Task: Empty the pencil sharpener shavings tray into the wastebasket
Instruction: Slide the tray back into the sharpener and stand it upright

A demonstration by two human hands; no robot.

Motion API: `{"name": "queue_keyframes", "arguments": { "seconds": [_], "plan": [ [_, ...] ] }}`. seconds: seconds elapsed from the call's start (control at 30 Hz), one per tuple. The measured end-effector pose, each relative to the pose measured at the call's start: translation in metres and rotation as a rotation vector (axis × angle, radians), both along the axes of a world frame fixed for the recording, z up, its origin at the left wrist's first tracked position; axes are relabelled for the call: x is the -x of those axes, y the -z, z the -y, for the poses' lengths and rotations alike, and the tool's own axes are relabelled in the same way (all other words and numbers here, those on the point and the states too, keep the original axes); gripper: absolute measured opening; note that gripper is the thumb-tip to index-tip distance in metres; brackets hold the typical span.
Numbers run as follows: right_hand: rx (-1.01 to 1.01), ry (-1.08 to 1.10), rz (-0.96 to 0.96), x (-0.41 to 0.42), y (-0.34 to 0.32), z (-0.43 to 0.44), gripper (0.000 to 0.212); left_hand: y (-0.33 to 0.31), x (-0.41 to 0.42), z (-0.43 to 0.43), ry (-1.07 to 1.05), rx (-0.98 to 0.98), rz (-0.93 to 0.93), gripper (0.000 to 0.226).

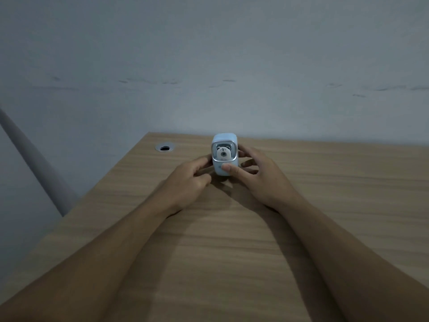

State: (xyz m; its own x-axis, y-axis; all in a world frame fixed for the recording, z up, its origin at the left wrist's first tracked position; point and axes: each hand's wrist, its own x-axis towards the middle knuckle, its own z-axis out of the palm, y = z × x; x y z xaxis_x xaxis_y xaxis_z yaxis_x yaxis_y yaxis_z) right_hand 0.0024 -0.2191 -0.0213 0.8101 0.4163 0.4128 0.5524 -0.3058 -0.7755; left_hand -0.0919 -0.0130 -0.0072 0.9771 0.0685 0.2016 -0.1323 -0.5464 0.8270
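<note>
A small light-blue pencil sharpener (224, 145) with a bear face on its front stands upright on the wooden desk (232, 228), near the far edge. My left hand (188, 180) touches its lower left side with the fingertips. My right hand (257, 175) wraps its right side, thumb pressed on the lower front where the tray sits. The tray itself is closed in the body. No wastebasket is in view.
A round metal cable hole (164, 148) sits in the desk at the far left. A grey wall (209, 66) rises right behind the desk. A grey pipe (34, 159) slants down beside the desk's left edge.
</note>
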Motion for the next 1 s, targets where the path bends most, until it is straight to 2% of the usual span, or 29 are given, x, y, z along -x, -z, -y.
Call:
{"name": "queue_keyframes", "arguments": {
  "seconds": [0.2,0.47,0.77,0.9,1.0],
  "plan": [
    [-0.035,0.048,0.010,-0.063,0.005,-0.014,0.061,-0.003,-0.067,0.000,-0.025,0.049,-0.026,0.079],
    [0.125,0.116,0.053,-0.119,-0.001,-0.033,0.050,0.004,-0.142,-0.009,0.003,0.012,-0.006,0.087],
    [0.331,0.165,0.052,-0.127,0.002,-0.042,0.042,0.007,-0.153,-0.014,0.033,-0.126,0.009,0.071],
    [0.335,0.185,0.058,-0.127,0.003,-0.046,0.042,0.006,-0.153,-0.014,0.009,-0.194,0.017,0.062],
    [0.318,0.188,0.036,-0.128,0.005,-0.045,0.051,0.007,-0.154,-0.013,-0.003,-0.238,0.019,0.057]
  ]
}}
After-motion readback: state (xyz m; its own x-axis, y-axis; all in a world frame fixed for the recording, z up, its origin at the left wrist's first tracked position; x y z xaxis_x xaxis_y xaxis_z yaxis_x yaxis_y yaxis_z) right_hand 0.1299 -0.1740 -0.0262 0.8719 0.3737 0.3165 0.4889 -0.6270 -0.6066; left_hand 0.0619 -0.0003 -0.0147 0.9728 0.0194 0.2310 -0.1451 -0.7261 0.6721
